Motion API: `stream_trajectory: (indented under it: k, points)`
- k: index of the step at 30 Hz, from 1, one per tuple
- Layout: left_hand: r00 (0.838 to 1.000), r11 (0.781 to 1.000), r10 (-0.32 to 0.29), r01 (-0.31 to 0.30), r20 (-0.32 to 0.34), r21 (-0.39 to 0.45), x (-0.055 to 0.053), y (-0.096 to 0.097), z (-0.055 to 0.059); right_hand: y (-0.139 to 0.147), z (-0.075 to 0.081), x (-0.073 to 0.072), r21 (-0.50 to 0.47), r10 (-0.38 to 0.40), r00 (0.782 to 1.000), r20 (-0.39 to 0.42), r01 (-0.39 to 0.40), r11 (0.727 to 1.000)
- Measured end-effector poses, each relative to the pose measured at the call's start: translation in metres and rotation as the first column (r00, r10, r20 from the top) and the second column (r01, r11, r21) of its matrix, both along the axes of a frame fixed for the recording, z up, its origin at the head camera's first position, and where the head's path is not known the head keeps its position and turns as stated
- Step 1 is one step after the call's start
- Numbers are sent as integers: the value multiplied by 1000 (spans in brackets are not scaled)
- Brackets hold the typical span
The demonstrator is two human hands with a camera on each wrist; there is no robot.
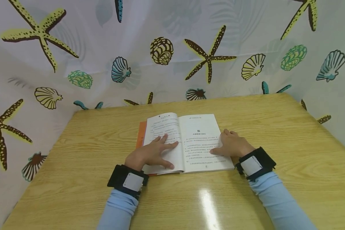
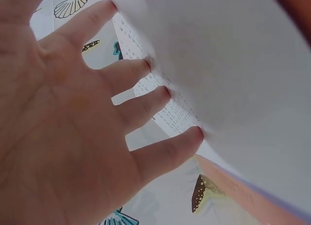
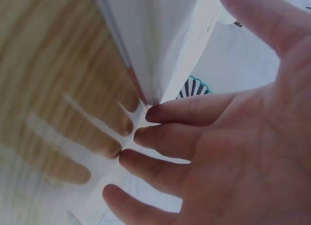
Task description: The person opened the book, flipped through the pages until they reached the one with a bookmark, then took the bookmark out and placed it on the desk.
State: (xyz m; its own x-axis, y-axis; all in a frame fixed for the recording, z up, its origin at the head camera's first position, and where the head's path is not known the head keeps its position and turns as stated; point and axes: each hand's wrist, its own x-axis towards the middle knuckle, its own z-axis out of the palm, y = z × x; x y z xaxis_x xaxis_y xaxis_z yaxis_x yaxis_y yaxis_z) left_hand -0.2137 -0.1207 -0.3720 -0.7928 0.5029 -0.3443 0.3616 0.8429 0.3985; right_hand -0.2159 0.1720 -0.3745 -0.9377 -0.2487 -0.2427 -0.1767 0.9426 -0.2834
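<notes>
An open book [image 1: 199, 143] with printed pages lies on the wooden table, an orange cover flap [image 1: 141, 134] showing past its left edge. My left hand [image 1: 153, 152] rests on the left page with fingers spread. In the left wrist view, its fingertips [image 2: 197, 132] press on the white page [image 2: 233, 79]. My right hand [image 1: 233, 144] lies at the book's right edge, thumb on the right page. The right wrist view shows its fingers [image 3: 165, 140] stretched out beside the book's edge [image 3: 127, 55], fingertips down at the table.
The wooden table [image 1: 276, 127] spreads around the book on all sides. Behind it hangs a white cloth [image 1: 172, 76] printed with starfish and shells. Both wrists wear black straps [image 1: 257, 162] over light blue sleeves [image 1: 119, 204].
</notes>
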Motion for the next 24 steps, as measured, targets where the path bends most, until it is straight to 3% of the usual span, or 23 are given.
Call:
stream_trajectory:
  k: [5, 9, 12, 15, 17, 24]
  points:
    - [1000, 1000, 6, -6, 13, 29, 0, -1, -1, 0, 1, -1, -25, 13, 1000, -15, -13, 1000]
    - [1000, 999, 12, -13, 18, 42, -1, -2, -2, 0, 3, 0, -122, -48, 996, -70, 40, 992]
    - [1000, 999, 12, -13, 13, 45, -2, -2, -2, 1, 5, 0, -245, -106, 975, -196, 55, 968]
    - [1000, 999, 10, -10, 6, 41, -2, -2, -3, 1, 6, -1, -323, -127, 931, -343, 10, 946]
    - [1000, 999, 11, -11, 2, 38, -2, -2, -3, 1, 6, -1, -348, -129, 909, -397, -19, 937]
    - [1000, 999, 8, -8, 0, 36, -2, -1, -4, 3, 6, -3, -350, -102, 907, -408, -52, 935]
